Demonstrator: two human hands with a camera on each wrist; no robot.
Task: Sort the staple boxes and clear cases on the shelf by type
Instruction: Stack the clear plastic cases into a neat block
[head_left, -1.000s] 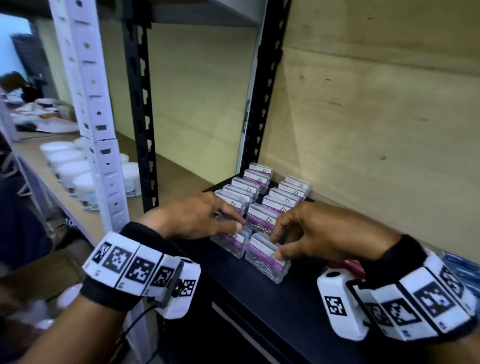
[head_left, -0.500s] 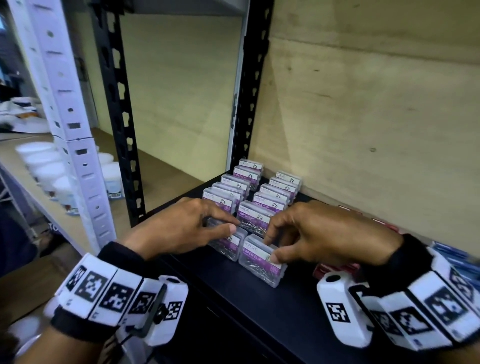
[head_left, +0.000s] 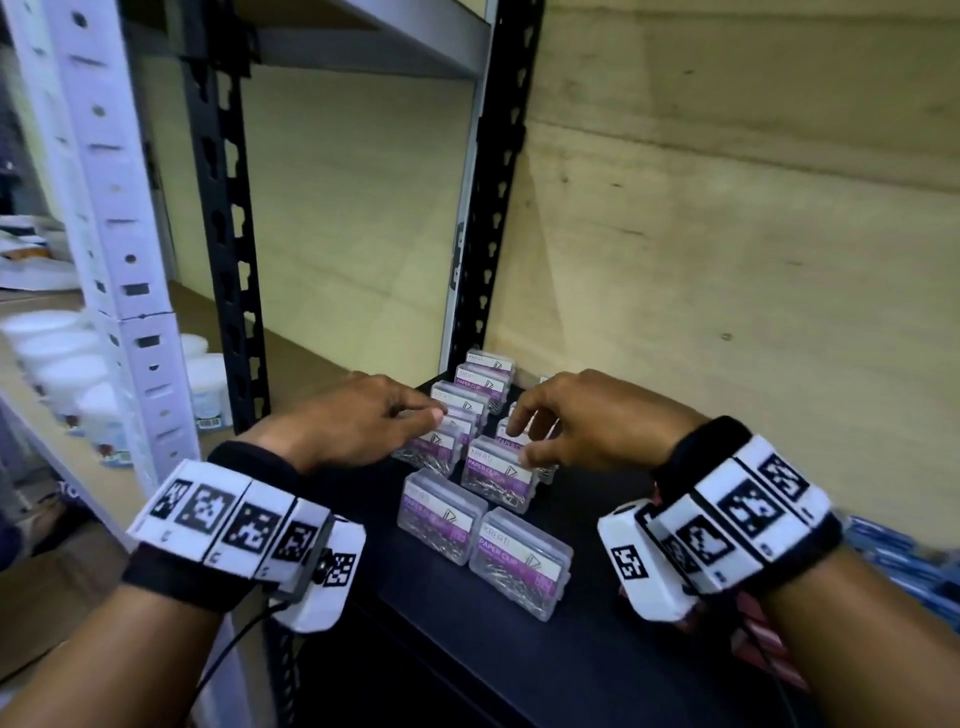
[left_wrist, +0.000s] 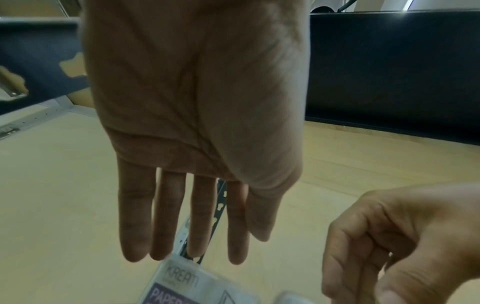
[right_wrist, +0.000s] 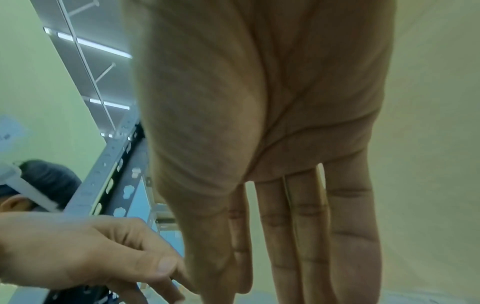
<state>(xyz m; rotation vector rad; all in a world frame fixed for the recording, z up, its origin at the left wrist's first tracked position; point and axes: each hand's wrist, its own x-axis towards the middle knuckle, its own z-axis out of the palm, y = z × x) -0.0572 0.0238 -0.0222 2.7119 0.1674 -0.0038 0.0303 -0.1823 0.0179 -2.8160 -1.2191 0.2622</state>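
Clear cases of paper clips with purple labels stand in two rows on the black shelf (head_left: 571, 654). Two of them, one front case (head_left: 441, 514) and another (head_left: 519, 561), lie free nearest me. My left hand (head_left: 415, 418) reaches over the left row with straight fingers, its fingertips on a case top (head_left: 434, 441). My right hand (head_left: 522, 441) hovers over the right row, thumb and forefinger touching a case (head_left: 496, 470). In the left wrist view the fingers (left_wrist: 182, 216) are straight above a case (left_wrist: 187, 283). The right wrist view shows extended fingers (right_wrist: 311, 226) holding nothing.
Red boxes (head_left: 763, 639) and blue boxes (head_left: 888, 545) lie on the shelf at the right, partly hidden by my right wrist. A plywood wall (head_left: 727, 260) backs the shelf. A black upright (head_left: 228, 260) stands on the left, with white tubs (head_left: 62, 364) on the neighbouring shelf.
Both hands have left the two front cases and moved further back over the rows. The front pair now lies free, nearer me than the hands.
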